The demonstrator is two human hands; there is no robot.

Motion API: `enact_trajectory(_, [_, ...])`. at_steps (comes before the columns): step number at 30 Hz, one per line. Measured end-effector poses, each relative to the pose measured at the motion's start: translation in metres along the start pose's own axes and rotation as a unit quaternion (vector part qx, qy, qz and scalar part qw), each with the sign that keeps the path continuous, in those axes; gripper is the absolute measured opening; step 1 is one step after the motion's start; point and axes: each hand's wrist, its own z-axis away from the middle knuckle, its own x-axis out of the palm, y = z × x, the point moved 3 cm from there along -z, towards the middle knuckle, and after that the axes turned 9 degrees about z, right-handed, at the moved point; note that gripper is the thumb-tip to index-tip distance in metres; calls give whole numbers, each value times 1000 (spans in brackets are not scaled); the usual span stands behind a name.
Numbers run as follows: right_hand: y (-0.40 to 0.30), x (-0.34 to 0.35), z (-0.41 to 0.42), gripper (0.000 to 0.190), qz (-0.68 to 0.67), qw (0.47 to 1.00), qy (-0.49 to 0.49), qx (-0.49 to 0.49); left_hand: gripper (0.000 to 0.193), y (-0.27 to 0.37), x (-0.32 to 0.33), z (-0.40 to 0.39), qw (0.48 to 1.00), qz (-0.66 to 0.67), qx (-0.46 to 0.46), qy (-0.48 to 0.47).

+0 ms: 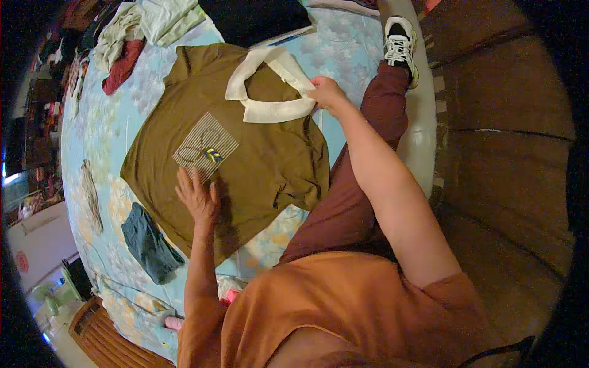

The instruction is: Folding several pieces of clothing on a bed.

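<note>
An olive-brown shirt (257,161) lies spread on the bed, its front facing up. Its white collar (278,112) forms a loop near the top right of the garment. On the chest sits a striped patch (202,142) with a leaf-like design. My right hand (327,94) pinches the collar's right edge between thumb and fingers. Fingers apart, my left hand (199,195) rests on the fabric at the lower edge of the patch. The shirt's lower right part is bunched beside my leg.
A floral bedsheet (115,133) covers the bed. Folded dark blue cloth (152,246) lies at left, near a narrow beige cloth (91,195). Pale garments (152,23), a red cloth (124,66) and a black item (262,20) are farther off. My shoe (399,48) is at right.
</note>
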Motion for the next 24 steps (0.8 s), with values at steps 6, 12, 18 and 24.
enact_trajectory(6, [-26,7,14,44,285,938,173,-89,40,112,22,-145,960,125,224,107])
enact_trajectory(12, [-38,10,18,30,325,918,190,-127,29,196,60,-248,940,40,322,101])
enact_trajectory(18, [-39,10,12,22,357,920,134,-96,14,187,81,-284,952,-45,301,-41])
enact_trajectory(24, [-45,1,11,20,359,927,103,-48,17,160,67,-312,955,68,272,-91])
